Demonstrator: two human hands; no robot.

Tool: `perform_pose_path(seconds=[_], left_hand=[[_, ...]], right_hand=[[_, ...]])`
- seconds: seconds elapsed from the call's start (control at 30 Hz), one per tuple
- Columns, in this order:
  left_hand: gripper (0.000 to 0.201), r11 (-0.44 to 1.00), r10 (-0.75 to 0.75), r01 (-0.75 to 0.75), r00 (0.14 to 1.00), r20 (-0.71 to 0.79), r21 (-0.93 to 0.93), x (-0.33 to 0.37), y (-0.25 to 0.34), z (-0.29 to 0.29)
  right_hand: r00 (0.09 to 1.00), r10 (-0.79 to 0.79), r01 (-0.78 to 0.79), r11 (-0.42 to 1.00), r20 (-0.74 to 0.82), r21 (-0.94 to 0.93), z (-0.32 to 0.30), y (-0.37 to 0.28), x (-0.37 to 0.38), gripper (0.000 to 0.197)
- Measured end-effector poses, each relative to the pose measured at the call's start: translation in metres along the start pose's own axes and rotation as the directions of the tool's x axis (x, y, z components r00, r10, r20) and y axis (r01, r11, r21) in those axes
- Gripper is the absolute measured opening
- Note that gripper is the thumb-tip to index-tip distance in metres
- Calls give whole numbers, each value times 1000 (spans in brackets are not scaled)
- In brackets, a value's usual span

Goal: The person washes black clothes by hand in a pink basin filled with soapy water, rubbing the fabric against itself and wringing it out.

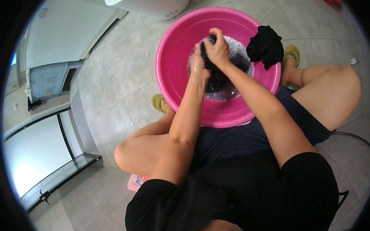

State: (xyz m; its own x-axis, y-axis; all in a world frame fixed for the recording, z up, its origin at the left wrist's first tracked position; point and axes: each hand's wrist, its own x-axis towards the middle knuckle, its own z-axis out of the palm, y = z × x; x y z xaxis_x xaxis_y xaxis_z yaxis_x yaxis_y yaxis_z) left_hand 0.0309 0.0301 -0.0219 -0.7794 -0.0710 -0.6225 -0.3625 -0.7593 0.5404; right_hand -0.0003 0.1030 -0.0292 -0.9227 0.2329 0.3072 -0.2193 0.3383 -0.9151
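Observation:
A large pink basin [177, 46] stands on the floor between my legs, with foamy, greyish water [222, 95] in its bottom. Over the water my left hand [199, 67] and my right hand [218, 49] come together on a wet black cloth [213, 69]. Both hands are closed round it, slightly smeared by motion, and its lower part hangs into the suds. Another bunched black garment [265, 46] lies draped over the basin's right rim, apart from my hands.
A white toilet base [152, 4] stands beyond the basin. At the left are a door [70, 26] and a glass panel [41, 151]. A pink package [136, 182] lies by my left thigh. Dark hoses [355, 137] run along the right. Grey tiles [121, 76] cover the floor.

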Motion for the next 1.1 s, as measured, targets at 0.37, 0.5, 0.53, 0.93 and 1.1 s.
perform_pose_path(seconds=[0.37,0.5,0.53,0.93,1.1], left_hand=[[15,986,147,-150,988,45,67,-10,25,-5],[21,984,164,-164,986,5,73,-15,20,-11],[22,980,186,-188,982,37,72,-10,30,-29],[27,834,136,-176,984,115,524,-46,89,-21],[34,149,-116,-282,947,300,948,-34,95,-47]], right_hand=[[954,199,-154,967,226,-205,0,-51,-7,37],[932,260,-225,961,253,-158,-4,-56,-23,38],[957,147,-119,985,251,-122,4,-66,-36,38],[942,135,-162,985,308,63,0,-11,4,41],[886,-99,-147,866,453,477,2,-31,31,25]])
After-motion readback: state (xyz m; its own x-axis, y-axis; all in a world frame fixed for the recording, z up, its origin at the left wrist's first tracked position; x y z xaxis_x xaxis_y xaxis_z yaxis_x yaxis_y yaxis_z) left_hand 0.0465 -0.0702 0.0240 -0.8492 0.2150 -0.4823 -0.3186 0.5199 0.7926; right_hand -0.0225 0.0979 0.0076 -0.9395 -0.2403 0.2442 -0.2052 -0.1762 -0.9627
